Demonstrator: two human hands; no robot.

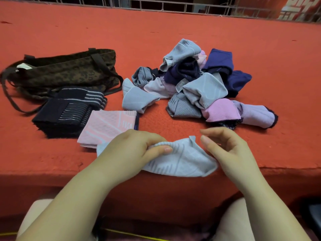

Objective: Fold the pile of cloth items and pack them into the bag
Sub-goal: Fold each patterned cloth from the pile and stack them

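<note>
You face a red carpet filling the view; at 12 o'clock a white railing edges it, darkness beyond. Light is dim and even.

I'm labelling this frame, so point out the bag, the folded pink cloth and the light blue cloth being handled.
bag [66,70]: head view, on its patterned side panel.
folded pink cloth [106,127]: head view, on its top face.
light blue cloth [184,160]: head view, on the middle between the hands.

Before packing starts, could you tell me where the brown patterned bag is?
In the head view, the brown patterned fabric bag lies at far left on the red surface, just behind the folded dark striped cloths.
</note>
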